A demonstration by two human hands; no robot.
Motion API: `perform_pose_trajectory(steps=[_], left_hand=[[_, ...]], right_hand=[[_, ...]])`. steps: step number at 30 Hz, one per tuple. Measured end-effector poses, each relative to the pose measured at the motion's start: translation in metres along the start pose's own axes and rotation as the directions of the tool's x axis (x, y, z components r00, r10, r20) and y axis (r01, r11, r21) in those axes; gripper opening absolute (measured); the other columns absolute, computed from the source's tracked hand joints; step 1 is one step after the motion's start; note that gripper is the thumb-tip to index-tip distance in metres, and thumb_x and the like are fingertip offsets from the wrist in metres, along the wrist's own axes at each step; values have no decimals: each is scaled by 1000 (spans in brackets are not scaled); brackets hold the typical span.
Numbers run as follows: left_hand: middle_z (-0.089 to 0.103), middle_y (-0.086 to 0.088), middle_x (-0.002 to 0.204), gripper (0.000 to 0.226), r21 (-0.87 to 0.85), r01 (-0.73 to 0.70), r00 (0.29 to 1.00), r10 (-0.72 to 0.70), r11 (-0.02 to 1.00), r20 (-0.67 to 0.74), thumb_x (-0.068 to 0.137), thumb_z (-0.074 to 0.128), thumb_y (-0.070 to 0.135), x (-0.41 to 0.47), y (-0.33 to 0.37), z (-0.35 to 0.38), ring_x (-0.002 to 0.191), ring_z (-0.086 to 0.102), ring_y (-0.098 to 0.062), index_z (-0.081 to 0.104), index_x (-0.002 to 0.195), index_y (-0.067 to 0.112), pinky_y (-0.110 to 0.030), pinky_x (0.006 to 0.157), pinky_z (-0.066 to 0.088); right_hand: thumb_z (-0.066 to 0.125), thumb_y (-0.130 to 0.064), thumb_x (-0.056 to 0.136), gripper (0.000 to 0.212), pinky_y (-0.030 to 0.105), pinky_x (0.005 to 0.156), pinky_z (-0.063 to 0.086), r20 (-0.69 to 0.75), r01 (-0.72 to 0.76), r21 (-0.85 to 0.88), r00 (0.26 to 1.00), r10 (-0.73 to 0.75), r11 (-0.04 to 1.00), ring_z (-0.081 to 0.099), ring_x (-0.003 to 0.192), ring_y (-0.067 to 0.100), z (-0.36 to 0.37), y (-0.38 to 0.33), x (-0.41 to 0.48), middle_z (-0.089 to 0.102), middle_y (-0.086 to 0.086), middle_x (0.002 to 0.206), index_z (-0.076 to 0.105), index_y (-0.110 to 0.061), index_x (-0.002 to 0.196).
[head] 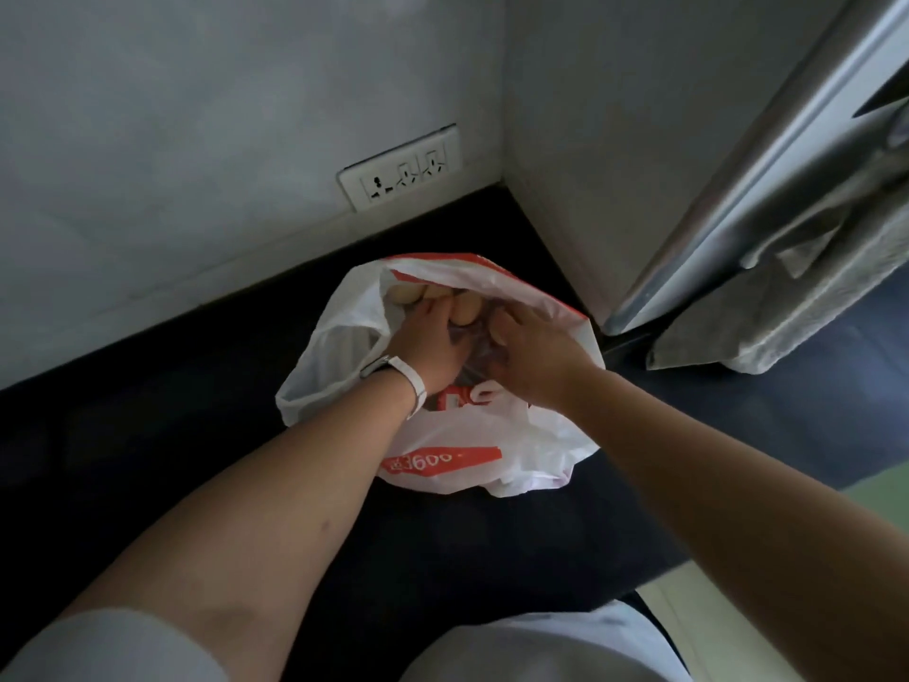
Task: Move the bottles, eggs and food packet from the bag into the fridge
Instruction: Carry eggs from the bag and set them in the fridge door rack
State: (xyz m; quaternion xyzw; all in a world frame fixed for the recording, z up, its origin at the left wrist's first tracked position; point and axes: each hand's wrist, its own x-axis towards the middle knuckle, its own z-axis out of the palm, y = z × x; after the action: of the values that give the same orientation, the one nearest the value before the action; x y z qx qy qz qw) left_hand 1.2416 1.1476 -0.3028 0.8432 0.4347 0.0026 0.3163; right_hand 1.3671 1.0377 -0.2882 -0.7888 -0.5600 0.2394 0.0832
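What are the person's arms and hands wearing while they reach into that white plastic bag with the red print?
Both forearms are bare, and neither the left hand nor the right hand wears a glove. The left wrist carries a white wristband with a small silver buckle, like a watch strap. A short, light, whitish sleeve covers the left upper arm. The right wrist is bare; no rings show.

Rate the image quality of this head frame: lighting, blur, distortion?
Head view: dim overall, the dark counter nearly featureless; the white bag is the brightest area, its red print soft but partly legible; wide-angle bending curves the wall socket and the fridge edge; left hand and right hand slightly soft.
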Motion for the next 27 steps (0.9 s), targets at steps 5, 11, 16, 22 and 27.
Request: perform_pose_trajectory(steps=[5,11,16,22,27], left_hand=[[49,-3,143,49,37,-56,998,56,998,-1,91,54,41,18,4,7,130,48,-30,41,137,32,-52,105,43],[51,-9,140,41,177,-117,993,113,977,30,94,52,35,35,9,13,129,47,-32,50,134,25,-46,103,43],[58,-8,129,30,98,-136,990,132,986,44,96,53,23,38,11,20,119,54,-26,56,126,16,-30,94,39],[57,-3,130,44,65,-117,993,116,991,30,89,60,27,41,5,32,124,51,-23,51,132,21,-39,113,36],[61,-3,123,45,34,-74,997,74,997,17,80,66,28,38,6,34,116,56,-24,55,124,21,-40,105,42]], right_hand=[[51,-44,91,49,49,103,43,9,-34,-12,999,34,999,42,128,38,9,9,15,46,7,142,47,-18,133],[54,-40,89,48,50,97,46,53,-41,-13,998,42,999,45,125,38,17,20,35,46,10,139,46,-16,130],[56,-42,87,57,49,93,49,70,-87,37,994,84,996,46,124,36,27,26,49,39,13,143,38,-18,136],[55,-35,88,64,45,94,49,89,-109,90,991,101,990,46,126,32,33,34,57,35,11,147,33,-17,144],[59,-38,84,69,38,84,48,114,-139,117,986,126,983,53,121,31,32,34,54,34,9,147,30,-19,144]])
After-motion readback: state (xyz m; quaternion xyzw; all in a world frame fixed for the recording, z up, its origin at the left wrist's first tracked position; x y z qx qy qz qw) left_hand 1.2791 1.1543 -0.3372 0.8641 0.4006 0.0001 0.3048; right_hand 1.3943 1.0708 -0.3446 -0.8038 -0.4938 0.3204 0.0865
